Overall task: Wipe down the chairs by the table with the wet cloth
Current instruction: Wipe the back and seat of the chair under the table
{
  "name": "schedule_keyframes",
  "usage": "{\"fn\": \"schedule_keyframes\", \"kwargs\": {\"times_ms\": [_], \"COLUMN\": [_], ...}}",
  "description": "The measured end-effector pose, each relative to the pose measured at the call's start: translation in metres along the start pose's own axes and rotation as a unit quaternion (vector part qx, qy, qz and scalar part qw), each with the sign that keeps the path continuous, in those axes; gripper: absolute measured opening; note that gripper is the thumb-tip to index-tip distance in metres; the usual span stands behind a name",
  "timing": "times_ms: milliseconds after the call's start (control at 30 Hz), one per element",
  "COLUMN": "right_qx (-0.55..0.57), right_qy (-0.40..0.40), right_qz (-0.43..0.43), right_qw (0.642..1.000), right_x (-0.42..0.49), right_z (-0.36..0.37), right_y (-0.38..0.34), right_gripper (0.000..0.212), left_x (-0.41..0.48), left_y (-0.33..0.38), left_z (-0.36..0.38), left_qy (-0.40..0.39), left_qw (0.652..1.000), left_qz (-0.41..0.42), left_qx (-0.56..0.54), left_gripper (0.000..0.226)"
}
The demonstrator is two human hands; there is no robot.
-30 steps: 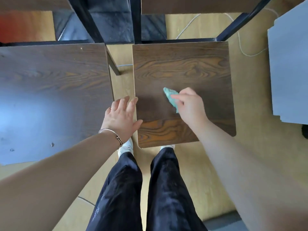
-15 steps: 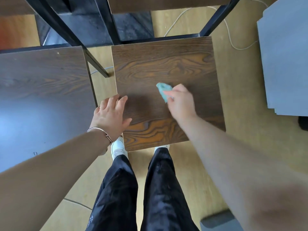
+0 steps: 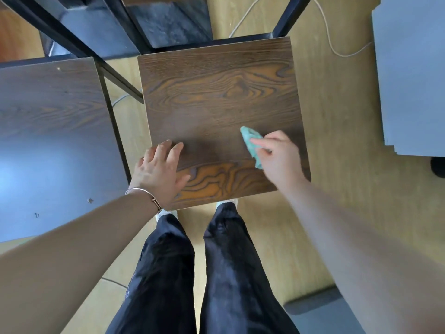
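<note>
My right hand (image 3: 279, 157) pinches the green cloth (image 3: 251, 141) against the dark wood-grain chair seat (image 3: 216, 100). My left hand (image 3: 159, 172) rests spread on its near left edge. Pale wooden floor (image 3: 337, 116) lies around.

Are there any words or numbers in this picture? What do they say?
No text here can be read.
Small pale print on the trousers: too blurred to read.
The chair seat, the cloth in the right hand and the bracelet show no writing.
</note>
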State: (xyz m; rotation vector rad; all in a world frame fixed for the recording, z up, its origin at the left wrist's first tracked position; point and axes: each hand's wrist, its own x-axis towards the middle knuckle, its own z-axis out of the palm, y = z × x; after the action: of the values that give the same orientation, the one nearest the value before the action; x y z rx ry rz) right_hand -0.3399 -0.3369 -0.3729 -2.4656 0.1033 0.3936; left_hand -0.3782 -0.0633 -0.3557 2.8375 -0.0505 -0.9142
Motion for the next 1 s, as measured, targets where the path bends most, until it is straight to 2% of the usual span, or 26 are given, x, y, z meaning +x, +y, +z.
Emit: {"fn": "schedule_keyframes", "kwargs": {"times_ms": [200,433,867,1000], "right_qx": [-0.019,-0.001,-0.007,0.000], "right_qy": [0.015,0.037,-0.016,-0.026], "right_qz": [0.130,0.152,0.015,0.000], "right_qw": [0.991,0.988,1.000,1.000], "right_x": [0.001,-0.023,-0.073,-0.091], "right_z": [-0.045,-0.014,0.104,0.136], "right_y": [0.062,0.048,-0.066,-0.095], "right_gripper": [0.030,0.033,0.029,0.032], "left_x": [-0.002,-0.014,-0.073,-0.090], "left_y": [0.028,0.004,-0.085,-0.111], "left_z": [0.002,0.000,0.005,0.009], "left_qy": [0.007,0.002,0.024,0.036], "left_qw": [0.999,0.998,0.998,0.998], "left_qz": [0.033,0.049,0.042,0.037], "left_qx": [0.027,0.032,0.031,0.018], "left_gripper": [0.078,0.077,0.077,0.078]}}
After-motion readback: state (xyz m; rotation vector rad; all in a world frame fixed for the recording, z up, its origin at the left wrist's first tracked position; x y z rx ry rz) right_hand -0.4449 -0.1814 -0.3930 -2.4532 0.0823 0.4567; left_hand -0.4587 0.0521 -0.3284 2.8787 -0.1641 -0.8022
